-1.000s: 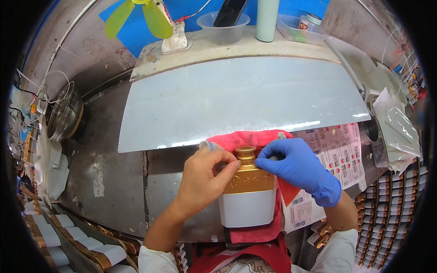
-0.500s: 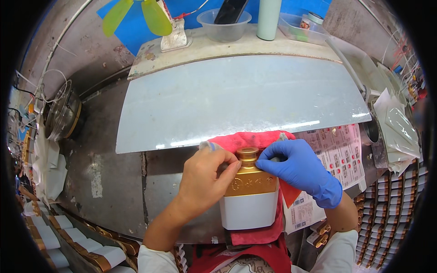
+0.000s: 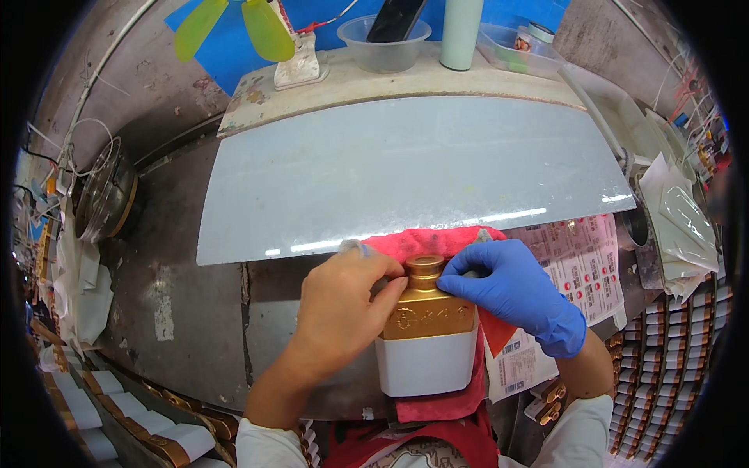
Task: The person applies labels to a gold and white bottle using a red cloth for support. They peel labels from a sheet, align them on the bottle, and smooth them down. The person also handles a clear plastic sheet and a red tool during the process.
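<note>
A squat bottle [image 3: 427, 343] with a gold top half and a white lower half lies on a red cloth [image 3: 437, 243] in front of me. My bare left hand [image 3: 342, 304] grips its gold shoulder and neck from the left. My right hand [image 3: 511, 285], in a blue glove, pinches at the gold neck from the right. The fingertips of both hands meet at the bottle's mouth [image 3: 425, 265]. Something small and pale sticks out above my left fingers; I cannot tell what it is.
A pale slanted panel [image 3: 406, 175] lies beyond the bottle. Sheets of printed labels [image 3: 581, 261] lie to the right, rows of gold caps [image 3: 663, 374] beyond them. Gold-and-white bottles [image 3: 117, 413] line the lower left. A small fan [image 3: 257, 31], a plastic bowl [image 3: 388, 35] and a cylinder [image 3: 460, 31] stand at the back.
The bottle and both hands stay in the same place; my fingers have shifted only slightly around the neck.
</note>
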Demonstrator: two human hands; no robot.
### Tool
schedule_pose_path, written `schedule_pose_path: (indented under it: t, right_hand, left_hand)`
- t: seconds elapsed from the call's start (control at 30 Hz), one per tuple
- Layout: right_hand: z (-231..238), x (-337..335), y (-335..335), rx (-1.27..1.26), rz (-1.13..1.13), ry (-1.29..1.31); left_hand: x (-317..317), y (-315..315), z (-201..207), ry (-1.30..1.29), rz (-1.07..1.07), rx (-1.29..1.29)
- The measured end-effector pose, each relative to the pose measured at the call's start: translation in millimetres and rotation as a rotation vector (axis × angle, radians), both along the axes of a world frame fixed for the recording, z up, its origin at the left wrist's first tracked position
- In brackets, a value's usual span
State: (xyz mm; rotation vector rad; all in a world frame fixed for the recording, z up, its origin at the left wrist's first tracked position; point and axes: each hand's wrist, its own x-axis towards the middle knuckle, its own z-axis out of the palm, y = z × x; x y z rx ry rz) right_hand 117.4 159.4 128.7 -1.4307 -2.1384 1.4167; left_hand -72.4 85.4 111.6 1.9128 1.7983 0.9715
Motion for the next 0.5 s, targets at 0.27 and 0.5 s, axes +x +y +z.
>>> schedule_pose_path:
  t: [0.27,0.5]
  right_hand:
    - [-0.8,1.1,1.8,-0.002,0.007,-0.010]
    - [2.1,0.2,3.2,0.008,0.040,-0.007]
  left_hand:
    - [-16.1,18.0,1.2,-0.039,-0.171,0.143]
    - [-21.3,30.0,-20.8,-0.296,-0.301,-0.126]
